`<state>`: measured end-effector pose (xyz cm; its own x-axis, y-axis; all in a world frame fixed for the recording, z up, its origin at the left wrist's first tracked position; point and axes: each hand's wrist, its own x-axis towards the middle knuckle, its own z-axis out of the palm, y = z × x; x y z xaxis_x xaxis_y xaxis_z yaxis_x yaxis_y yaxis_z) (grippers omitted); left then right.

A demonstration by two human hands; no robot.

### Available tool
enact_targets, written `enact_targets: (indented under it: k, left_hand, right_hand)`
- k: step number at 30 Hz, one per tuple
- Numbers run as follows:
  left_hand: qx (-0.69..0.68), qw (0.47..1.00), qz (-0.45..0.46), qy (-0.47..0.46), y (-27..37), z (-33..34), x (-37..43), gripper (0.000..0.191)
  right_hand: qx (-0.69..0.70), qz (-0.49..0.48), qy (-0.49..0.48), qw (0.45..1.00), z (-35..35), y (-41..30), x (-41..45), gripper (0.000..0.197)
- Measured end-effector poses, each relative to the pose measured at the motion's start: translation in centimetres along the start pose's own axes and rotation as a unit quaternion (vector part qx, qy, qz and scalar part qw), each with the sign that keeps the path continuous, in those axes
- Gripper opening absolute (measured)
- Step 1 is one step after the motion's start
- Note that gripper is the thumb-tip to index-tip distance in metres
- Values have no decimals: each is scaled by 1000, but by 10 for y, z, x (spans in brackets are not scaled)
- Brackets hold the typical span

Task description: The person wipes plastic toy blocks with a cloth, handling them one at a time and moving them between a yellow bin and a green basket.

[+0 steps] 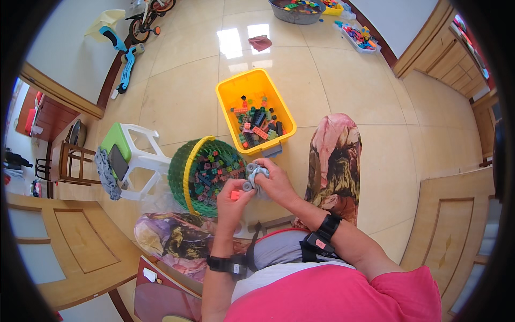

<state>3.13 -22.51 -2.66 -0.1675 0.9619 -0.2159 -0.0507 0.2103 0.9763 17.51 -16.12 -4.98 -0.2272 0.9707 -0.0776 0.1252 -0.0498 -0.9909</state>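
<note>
Between my two hands is a grey toy wheel base (247,186) with round wheels. My left hand (233,203) pinches its lower end, and a small orange-red building brick (235,195) shows at those fingers. My right hand (277,181) grips the upper end together with a light blue cloth (257,172), which is pressed against the toy part. Just left of my hands stands a green woven basket (177,173) with a yellow handle (191,161), holding many small bricks. A yellow plastic bin (277,94) ahead of me holds more loose bricks.
A white and green stool (143,161) with grey cloth (106,173) stands left of the basket. Farther off are a metal basin (295,16) and a white tray (364,50) of toys, a reddish cloth (260,42), and a blue scooter (128,66). My patterned trouser legs flank the work.
</note>
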Motion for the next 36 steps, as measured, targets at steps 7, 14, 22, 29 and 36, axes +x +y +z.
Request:
enact_targets:
  k: [7,14,22,29,36]
  left_hand:
    - [17,1000,23,-3,0,-1,2,21]
    - [-199,974,-46,98,-5,-7,8,18]
    - [-231,965,-114,48,-7,-7,8,21]
    - [-254,960,-75,94,-13,-12,12,23]
    - [-126,987,-47,88,-11,-8,10,21]
  right_hand:
    - [2,39,-13,999,0,10,1,30]
    - [265,47,-35,963,6,-1,2,37]
    - [209,-4,-95,973,3,-10,-1,40]
    - [273,147,48,950,0,15,3,28]
    - [179,31,-2,983,5,9,2,20]
